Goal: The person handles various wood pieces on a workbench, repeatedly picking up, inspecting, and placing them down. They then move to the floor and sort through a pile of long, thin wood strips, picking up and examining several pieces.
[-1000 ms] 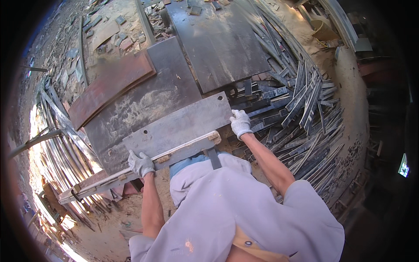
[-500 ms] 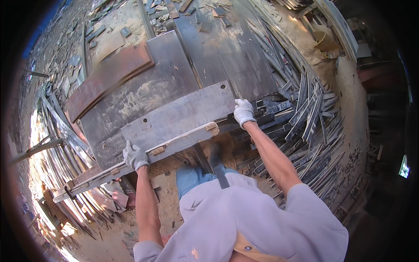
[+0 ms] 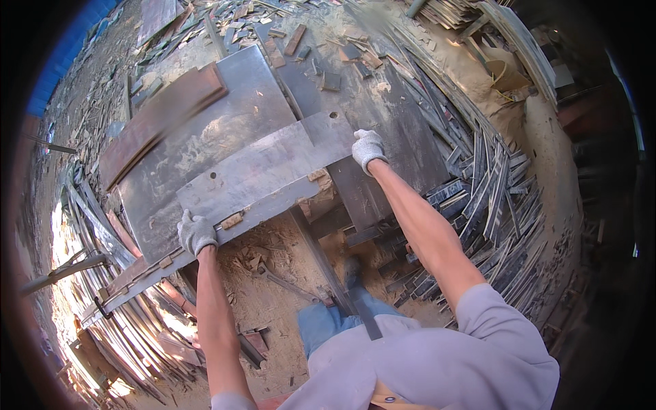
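Nearest, the gloved left hand (image 3: 197,231) rests at the near left corner of a long grey board (image 3: 263,160), by a metal rail (image 3: 273,203); the gloved right hand (image 3: 369,149) curls at its right end, though whether either hand grips it cannot be told. The board lies across the dark counter (image 3: 239,102), reddish-brown planks (image 3: 164,116) beyond, small scraps (image 3: 331,81) farther off.

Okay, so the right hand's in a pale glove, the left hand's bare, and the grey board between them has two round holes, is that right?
Not quite: the left hand isn't bare; the head view shows it in a pale glove too. The rest stands.
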`<state>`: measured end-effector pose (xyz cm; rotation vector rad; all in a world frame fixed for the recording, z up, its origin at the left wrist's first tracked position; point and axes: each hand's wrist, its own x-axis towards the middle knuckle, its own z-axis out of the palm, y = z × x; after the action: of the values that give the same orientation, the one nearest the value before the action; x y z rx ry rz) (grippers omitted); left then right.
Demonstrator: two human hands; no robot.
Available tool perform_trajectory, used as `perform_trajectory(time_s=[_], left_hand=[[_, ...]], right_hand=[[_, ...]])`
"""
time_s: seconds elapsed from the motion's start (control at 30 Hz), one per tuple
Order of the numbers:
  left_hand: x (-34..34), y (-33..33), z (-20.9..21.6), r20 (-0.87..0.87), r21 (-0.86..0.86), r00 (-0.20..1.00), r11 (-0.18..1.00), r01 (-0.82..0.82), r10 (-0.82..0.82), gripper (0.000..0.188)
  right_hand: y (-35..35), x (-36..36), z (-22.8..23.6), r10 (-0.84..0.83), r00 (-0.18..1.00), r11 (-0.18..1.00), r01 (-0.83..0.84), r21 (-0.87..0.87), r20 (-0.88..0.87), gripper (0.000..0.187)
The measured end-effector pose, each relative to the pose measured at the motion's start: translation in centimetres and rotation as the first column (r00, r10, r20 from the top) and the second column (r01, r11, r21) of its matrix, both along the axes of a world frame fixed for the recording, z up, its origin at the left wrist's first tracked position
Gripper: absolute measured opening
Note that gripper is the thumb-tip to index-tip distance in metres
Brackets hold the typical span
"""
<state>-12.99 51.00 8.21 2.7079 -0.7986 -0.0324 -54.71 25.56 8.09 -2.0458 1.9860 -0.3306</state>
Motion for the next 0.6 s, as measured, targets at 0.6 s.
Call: perform_trajectory(time_s=[0.6], left_hand=[[1.3,-0.8,-0.8,-0.039,0.04,0.978,0.978,0.206,-0.204,0.054]], right_hand=[[22.8,-14.2,8.3,-0.53,0.446,0.807,0.002,0.591,0.722,0.027]])
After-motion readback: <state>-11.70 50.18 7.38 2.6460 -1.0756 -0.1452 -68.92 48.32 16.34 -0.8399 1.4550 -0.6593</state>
